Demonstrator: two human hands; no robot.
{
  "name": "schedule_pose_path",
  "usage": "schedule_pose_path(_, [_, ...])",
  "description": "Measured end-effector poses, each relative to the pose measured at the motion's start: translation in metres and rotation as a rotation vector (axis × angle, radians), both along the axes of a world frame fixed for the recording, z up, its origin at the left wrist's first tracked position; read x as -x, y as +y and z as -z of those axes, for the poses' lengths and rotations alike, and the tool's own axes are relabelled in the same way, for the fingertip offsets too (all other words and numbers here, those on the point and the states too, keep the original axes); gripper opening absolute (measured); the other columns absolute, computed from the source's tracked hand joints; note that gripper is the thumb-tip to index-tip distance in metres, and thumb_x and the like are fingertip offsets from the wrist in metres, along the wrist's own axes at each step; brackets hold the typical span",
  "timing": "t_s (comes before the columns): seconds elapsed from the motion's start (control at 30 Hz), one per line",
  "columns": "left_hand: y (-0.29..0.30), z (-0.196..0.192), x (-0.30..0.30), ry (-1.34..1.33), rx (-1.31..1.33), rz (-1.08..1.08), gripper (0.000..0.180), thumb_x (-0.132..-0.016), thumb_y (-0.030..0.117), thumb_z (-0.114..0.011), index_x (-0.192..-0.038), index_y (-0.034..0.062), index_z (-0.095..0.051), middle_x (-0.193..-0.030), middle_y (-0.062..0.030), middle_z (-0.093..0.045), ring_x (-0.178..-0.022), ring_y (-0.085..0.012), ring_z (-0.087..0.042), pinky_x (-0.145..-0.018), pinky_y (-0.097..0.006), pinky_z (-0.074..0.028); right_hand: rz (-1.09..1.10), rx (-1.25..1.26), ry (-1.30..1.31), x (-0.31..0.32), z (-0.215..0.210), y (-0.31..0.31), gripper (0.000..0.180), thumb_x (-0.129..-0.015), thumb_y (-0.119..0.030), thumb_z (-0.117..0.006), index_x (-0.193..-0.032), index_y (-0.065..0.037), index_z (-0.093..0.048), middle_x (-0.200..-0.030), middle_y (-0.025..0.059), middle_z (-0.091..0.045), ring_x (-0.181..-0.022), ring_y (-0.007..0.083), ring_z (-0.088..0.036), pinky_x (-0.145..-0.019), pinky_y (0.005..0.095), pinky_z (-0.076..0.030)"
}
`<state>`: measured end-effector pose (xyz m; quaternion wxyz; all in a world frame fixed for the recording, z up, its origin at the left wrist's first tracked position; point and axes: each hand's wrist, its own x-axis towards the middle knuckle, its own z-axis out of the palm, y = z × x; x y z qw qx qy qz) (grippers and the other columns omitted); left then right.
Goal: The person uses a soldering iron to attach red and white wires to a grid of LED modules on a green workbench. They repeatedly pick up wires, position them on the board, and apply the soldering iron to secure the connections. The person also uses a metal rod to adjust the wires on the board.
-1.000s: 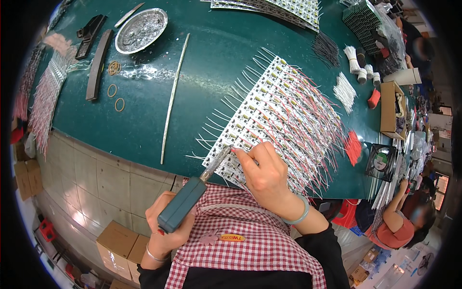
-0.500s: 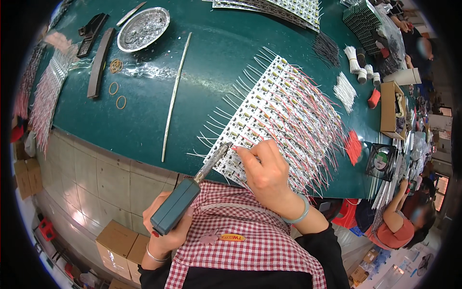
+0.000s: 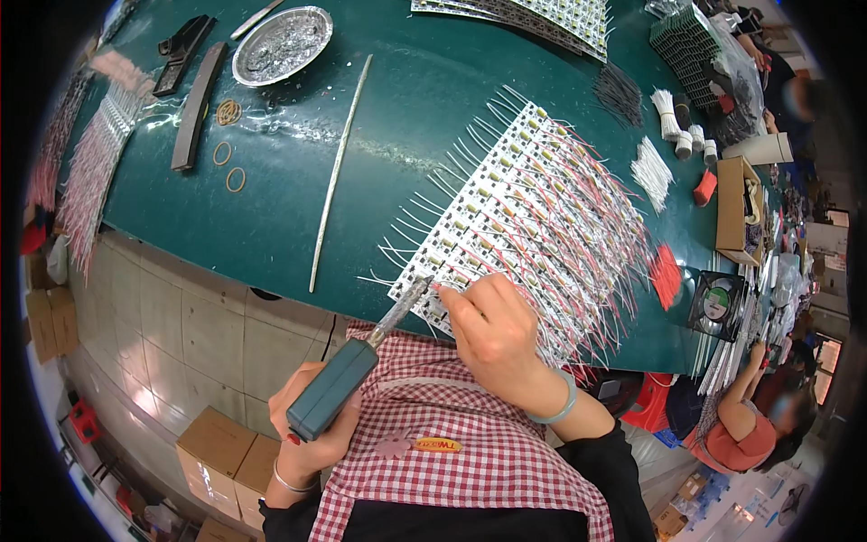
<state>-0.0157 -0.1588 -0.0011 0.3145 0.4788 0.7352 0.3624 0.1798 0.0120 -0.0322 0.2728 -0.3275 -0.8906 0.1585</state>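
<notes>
My left hand (image 3: 327, 444) is wrapped round the dark green handle of a soldering iron (image 3: 332, 390). The iron's metal tip points up and right, at the near-left edge of a white circuit board panel (image 3: 488, 194). Just right of the tip, my right hand (image 3: 495, 330) is closed in a pinch over the panel, with a thin red wire at its fingertips. The wire is mostly hidden by the fingers. Rows of small components cover the panel. White wires stick out along its left side, and many red and white wires lie across its right part.
A thin pale rod (image 3: 341, 172) lies left of the panel. Beyond are rubber bands (image 3: 236, 180), a dark bar (image 3: 199, 107) and a metal dish (image 3: 283, 47) of solder scraps. Bundles of white wires (image 3: 651, 173) and red wires (image 3: 666, 276) lie right. Co-workers sit at the right.
The table and its contents sit slightly further right in the picture. The iron's tip and my right fingertips stay close together at the panel's near edge, a little lower than before.
</notes>
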Motion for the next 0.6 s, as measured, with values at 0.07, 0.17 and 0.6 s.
schedule_pose_path(0.07, [-0.011, 0.004, 0.002, -0.019, 0.11, 0.012, 0.045, -0.076, 0.011, -0.081, -0.117, -0.0014, -0.065, -0.126, -0.0185, -0.058, -0.114, -0.0292, -0.057, -0.093, -0.036, -0.049, 0.007, 0.0, 0.0, 0.001, 0.0, -0.001, 0.022, -0.074, -0.002, -0.066, -0.096, -0.001, -0.068, -0.073, 0.0051, -0.047, -0.07, 0.0212, -0.052, -0.057, 0.0331, -0.04])
schedule_pose_path(0.17, [-0.013, 0.006, 0.002, -0.046, 0.13, 0.022, 0.045, -0.078, 0.011, -0.08, -0.118, -0.0008, -0.064, -0.128, -0.0183, -0.056, -0.118, -0.0296, -0.054, -0.095, -0.036, -0.047, 0.013, 0.003, 0.0, 0.001, 0.001, -0.001, 0.02, -0.074, -0.002, -0.066, -0.094, -0.002, -0.067, -0.072, 0.005, -0.046, -0.069, 0.0209, -0.051, -0.056, 0.0332, -0.04])
schedule_pose_path(0.6, [0.023, -0.005, -0.006, -0.004, -0.168, -0.001, 0.019, -0.066, -0.004, -0.072, -0.083, -0.0046, -0.065, -0.078, -0.0137, -0.063, -0.064, -0.0243, -0.062, -0.059, -0.03, -0.049, 0.01, -0.016, -0.023, 0.002, -0.001, 0.0, 0.018, -0.075, -0.003, -0.066, -0.093, -0.001, -0.067, -0.073, 0.0052, -0.046, -0.07, 0.0211, -0.051, -0.056, 0.033, -0.041])
